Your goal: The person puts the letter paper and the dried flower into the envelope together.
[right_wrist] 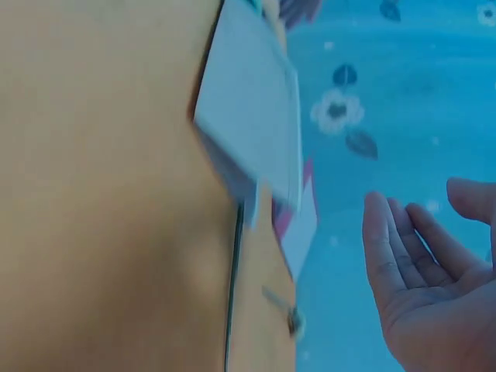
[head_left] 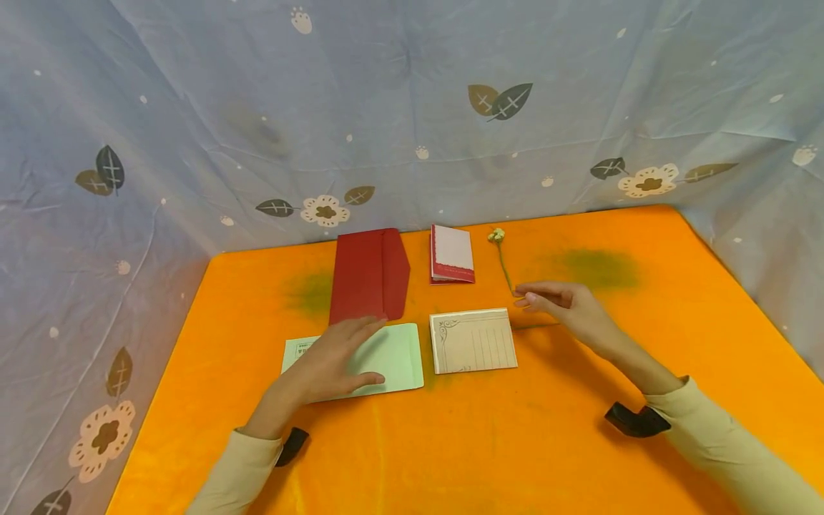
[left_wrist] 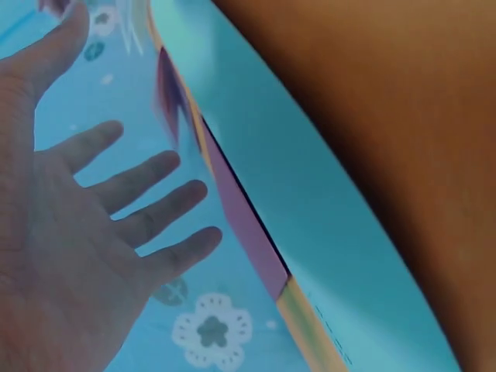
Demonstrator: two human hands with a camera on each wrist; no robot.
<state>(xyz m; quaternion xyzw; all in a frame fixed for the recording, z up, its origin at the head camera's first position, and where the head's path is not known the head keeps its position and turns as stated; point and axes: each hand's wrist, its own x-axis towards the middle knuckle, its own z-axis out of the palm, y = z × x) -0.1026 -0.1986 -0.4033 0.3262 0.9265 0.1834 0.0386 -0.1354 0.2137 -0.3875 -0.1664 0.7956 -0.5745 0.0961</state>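
Note:
Over the pale green envelope (head_left: 402, 357) hovers my left hand (head_left: 322, 365), fingers spread and holding nothing. The left wrist view also shows straight, separate fingers beside the green envelope (left_wrist: 287, 170). My right hand (head_left: 576, 311) is raised near the lower end of a small yellow flower's stem (head_left: 504, 265). Its palm (right_wrist: 434, 318) shows bare in the right wrist view, with the fingers relaxed. Between the hands lies a folded cream card (head_left: 476, 340) with a printed corner ornament and lines. A thin dark stem (head_left: 537, 327) sticks out from its right edge, its far end hidden.
Behind the green envelope lies a red envelope (head_left: 360, 275) with its flap to the right. A small red-and-white folded card (head_left: 453, 250) is at the back middle. The orange tabletop (head_left: 450, 450) meets a patterned blue-grey curtain (head_left: 412, 93) at the back and sides.

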